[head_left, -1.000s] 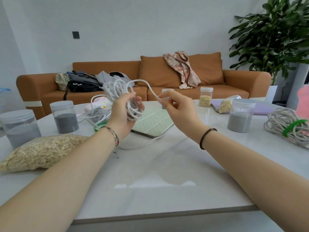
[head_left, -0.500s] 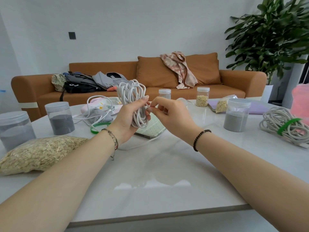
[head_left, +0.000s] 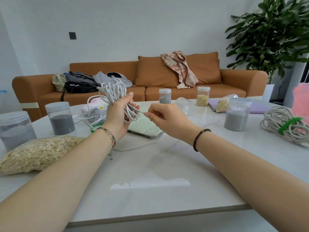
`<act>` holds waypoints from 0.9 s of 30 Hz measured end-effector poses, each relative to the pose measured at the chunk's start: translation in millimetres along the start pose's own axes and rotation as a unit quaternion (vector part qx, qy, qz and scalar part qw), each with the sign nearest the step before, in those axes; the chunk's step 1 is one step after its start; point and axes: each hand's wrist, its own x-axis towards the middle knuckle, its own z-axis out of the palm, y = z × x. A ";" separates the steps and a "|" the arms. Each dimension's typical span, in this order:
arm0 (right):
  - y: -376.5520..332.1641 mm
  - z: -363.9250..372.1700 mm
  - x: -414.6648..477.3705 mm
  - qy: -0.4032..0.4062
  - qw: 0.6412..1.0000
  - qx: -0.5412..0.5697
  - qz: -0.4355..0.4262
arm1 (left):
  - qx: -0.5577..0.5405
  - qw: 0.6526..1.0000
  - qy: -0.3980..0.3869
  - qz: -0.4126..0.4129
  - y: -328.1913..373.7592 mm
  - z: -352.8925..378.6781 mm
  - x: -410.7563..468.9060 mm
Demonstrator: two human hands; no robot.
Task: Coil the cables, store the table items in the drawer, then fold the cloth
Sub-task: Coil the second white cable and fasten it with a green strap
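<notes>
My left hand [head_left: 119, 117] grips a bundle of white cable [head_left: 115, 92] held upright above the table, loops sticking out over the fingers. My right hand [head_left: 164, 117] pinches the loose end of that cable just to the right of the bundle. More white cable [head_left: 93, 114] lies loose on the table behind my left hand, beside a green strap [head_left: 95, 126]. A second coiled cable [head_left: 282, 124] bound with a green strap rests at the far right. A green dotted pad [head_left: 145, 128] lies under my hands.
Grey-powder jars [head_left: 61, 119] [head_left: 14, 129] [head_left: 236, 117] [head_left: 165, 96], an oat jar [head_left: 202, 96] and oat bags [head_left: 38, 153] [head_left: 222, 104] stand on the white table [head_left: 150, 181]. A purple folder [head_left: 257, 108] lies back right. An orange sofa [head_left: 150, 91] holds clothes.
My right hand has drawn away from the bundle to the right, pulling the cable end taut. The left hand has turned the bundle slightly and kept its grip.
</notes>
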 end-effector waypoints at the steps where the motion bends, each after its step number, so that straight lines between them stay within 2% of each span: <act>1: -0.2 -0.2 0.1 -0.002 1.000 0.008 0.004 | -0.004 1.000 0.009 0.008 1.0 0.0 0.2; 4: -3.1 -0.2 0.5 -0.008 1.000 0.028 0.004 | -0.016 0.993 0.101 0.055 6.0 0.8 -0.7; 8: -8.5 2.2 0.3 -0.022 0.999 0.049 -0.002 | -0.023 0.961 0.256 0.097 14.8 -3.4 3.2; 12: -8.7 -0.9 -0.1 -0.029 0.997 0.064 0.007 | -0.051 0.942 0.316 0.102 19.9 -8.6 9.1; 15: -4.2 -5.4 0.2 -0.036 0.999 0.041 0.000 | -0.042 0.959 0.263 0.094 19.8 -6.3 6.5; 17: 1.2 -8.8 0.0 -0.043 0.999 -0.011 -0.021 | -0.033 0.981 0.177 0.077 20.3 -5.9 6.7; 19: 7.6 -11.7 0.6 -0.040 0.994 -0.079 -0.056 | -0.069 0.993 0.081 0.041 22.0 -3.7 4.4; 22: 10.5 -14.0 2.1 -0.028 0.984 -0.148 -0.097 | -0.097 0.995 -0.023 -0.018 21.9 1.3 -1.1; 27: 9.5 -10.3 1.2 -0.026 0.976 -0.196 -0.096 | -0.006 0.990 -0.115 -0.087 16.7 6.7 -6.6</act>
